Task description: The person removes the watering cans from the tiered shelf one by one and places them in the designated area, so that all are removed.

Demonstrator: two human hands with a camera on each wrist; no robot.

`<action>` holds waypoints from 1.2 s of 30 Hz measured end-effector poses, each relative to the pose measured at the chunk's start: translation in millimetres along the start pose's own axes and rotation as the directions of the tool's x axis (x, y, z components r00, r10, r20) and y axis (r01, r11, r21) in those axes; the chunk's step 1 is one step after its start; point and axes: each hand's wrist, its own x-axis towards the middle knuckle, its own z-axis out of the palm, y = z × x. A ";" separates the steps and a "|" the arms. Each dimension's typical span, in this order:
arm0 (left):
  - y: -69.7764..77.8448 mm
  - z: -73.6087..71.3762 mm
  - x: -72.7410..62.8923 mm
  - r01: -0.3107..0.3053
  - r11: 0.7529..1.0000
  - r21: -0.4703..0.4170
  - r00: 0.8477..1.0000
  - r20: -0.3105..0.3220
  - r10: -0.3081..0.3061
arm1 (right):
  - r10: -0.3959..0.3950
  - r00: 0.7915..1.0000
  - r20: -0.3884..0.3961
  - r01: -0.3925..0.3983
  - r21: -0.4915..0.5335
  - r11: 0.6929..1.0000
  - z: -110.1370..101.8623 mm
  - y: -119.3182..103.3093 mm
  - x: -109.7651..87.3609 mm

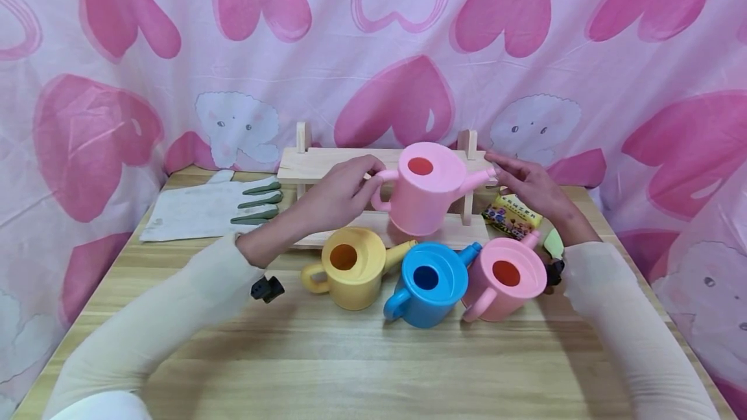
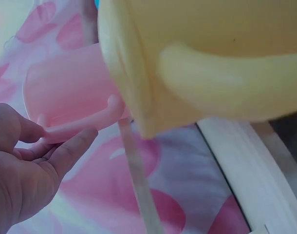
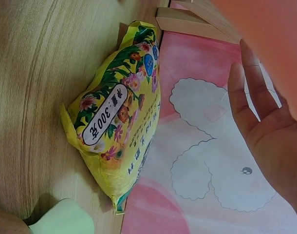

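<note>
My left hand (image 1: 344, 193) pinches the handle of a light pink watering can (image 1: 423, 206) between thumb and fingers. The can is held upright in front of the wooden rack (image 1: 327, 164); its spout points right. In the left wrist view the hand (image 2: 29, 165) grips the handle of that pink watering can (image 2: 73, 83). At the spout tip is my right hand (image 1: 531, 190), fingers extended; whether they touch the spout is hard to tell. On the table before the rack stand a yellow watering can (image 1: 357, 284), a blue watering can (image 1: 434, 306) and a darker pink watering can (image 1: 513, 297).
White gloves with green fingertips (image 1: 204, 206) lie at the table's left rear. A yellow flower-printed bag (image 3: 119, 112) rests behind the darker pink can, near a pale green object (image 3: 65, 219). Behind the table (image 1: 350, 368) hangs a heart-patterned curtain (image 1: 262, 70).
</note>
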 end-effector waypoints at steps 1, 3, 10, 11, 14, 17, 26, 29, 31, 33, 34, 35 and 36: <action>0.2 -2.5 -1.5 0.006 1.000 0.008 1.000 -0.013 -0.006 | 0.001 1.000 -0.001 -0.001 -0.002 1.000 -0.1 0.2 -0.3; 0.4 -7.6 -5.1 0.006 1.000 0.016 0.999 -0.035 -0.006 | 0.003 1.000 -0.003 -0.003 -0.008 1.000 -0.1 0.4 -0.6; -0.9 -23.1 -21.8 0.013 0.999 0.036 0.996 -0.093 -0.010 | 0.002 1.000 0.002 -0.002 -0.003 1.000 0.2 3.0 0.2; -1.1 -25.3 -24.7 0.020 0.999 0.029 0.995 -0.099 -0.017 | 0.001 1.000 0.003 -0.001 0.001 1.000 0.4 3.4 0.5; -2.4 -32.9 -35.1 0.042 0.999 0.012 0.992 -0.116 -0.040 | -0.001 1.000 0.006 0.001 0.008 1.000 0.8 4.0 0.8; -4.7 -40.7 -46.2 0.053 0.999 -0.012 0.990 -0.133 -0.054 | 0.000 1.000 0.004 0.000 0.011 1.000 0.8 3.8 0.6; -14.5 -61.3 -80.7 0.124 0.992 -0.008 0.971 -0.206 -0.123 | 0.001 1.000 0.000 -0.001 0.008 1.000 1.0 -1.7 -0.1; -16.5 -66.3 -92.7 0.131 0.991 0.001 0.963 -0.239 -0.127 | 0.005 1.000 0.002 -0.005 0.008 1.000 0.9 -1.7 -0.4; -18.0 -68.7 -99.8 0.127 0.992 0.020 0.957 -0.266 -0.117 | 0.004 1.000 0.000 -0.004 0.012 1.000 0.6 -1.3 -0.5; -19.0 -70.9 -107.5 0.133 0.991 0.034 0.952 -0.282 -0.118 | 0.003 1.000 -0.002 -0.003 0.018 1.000 0.6 -0.7 -0.4; -19.6 -71.9 -111.4 0.136 0.990 0.048 0.950 -0.289 -0.116 | 0.002 1.000 -0.002 -0.002 0.020 1.000 0.8 -0.6 -0.4; -20.2 -72.8 -115.1 0.139 0.988 0.068 0.948 -0.298 -0.113 | 0.001 1.000 -0.004 -0.001 0.021 1.000 0.8 -0.5 -0.4; -20.9 -73.7 -118.7 0.143 0.986 0.081 0.946 -0.304 -0.113 | 0.000 1.000 -0.005 0.000 0.022 1.000 0.8 -0.7 -0.5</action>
